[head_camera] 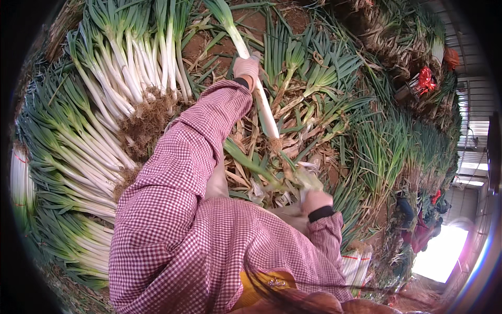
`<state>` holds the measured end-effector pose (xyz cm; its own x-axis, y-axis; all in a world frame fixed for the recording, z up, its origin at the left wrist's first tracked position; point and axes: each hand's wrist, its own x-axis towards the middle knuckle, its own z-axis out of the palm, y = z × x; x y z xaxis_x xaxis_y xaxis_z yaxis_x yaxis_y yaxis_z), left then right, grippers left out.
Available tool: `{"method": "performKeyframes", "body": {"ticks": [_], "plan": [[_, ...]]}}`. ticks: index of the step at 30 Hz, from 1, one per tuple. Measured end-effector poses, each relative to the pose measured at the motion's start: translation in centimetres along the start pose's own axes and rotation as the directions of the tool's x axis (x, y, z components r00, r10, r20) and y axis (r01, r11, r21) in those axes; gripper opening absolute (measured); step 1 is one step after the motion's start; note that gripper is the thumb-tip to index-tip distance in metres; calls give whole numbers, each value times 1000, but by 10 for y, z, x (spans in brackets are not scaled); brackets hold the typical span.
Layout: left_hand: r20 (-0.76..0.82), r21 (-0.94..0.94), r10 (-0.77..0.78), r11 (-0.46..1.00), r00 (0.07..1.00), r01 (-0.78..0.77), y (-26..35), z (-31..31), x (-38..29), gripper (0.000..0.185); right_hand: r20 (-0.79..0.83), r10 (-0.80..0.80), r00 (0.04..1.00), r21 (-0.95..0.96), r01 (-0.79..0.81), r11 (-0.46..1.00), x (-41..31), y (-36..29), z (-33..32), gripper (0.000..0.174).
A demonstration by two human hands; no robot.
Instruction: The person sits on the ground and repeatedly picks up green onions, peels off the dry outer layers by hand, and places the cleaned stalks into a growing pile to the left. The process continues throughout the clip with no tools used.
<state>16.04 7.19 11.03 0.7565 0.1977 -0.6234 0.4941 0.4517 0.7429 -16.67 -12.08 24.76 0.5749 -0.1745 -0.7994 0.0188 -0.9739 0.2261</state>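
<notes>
My left hand, in a light glove, is closed around the shaft of a large leek. Its green top points away from me and its root end towards my lap. Lower right, my right hand grips a blurred strip of stripped leek leaf, apart from the leek. Beneath both hands lies a litter of dry husks and cut leaves. To my left, cleaned leeks lie side by side, with brown roots turned towards me.
More leeks fan out along the left. Tied leek bundles stand at far left and lower right. Unpeeled leeks are heaped on the right. Beyond them, a person is near a bright opening.
</notes>
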Motion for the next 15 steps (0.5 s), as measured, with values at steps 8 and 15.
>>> {"method": "performKeyframes", "body": {"ticks": [8,15], "plan": [[157,214,45,974,987,-79,-38,14,-46,58,-548,214,809,512,123,850,80,-81,-85,63],[414,-238,-380,832,827,502,-31,0,-52,44,-711,217,669,587,393,708,124,-53,-18,48]]}}
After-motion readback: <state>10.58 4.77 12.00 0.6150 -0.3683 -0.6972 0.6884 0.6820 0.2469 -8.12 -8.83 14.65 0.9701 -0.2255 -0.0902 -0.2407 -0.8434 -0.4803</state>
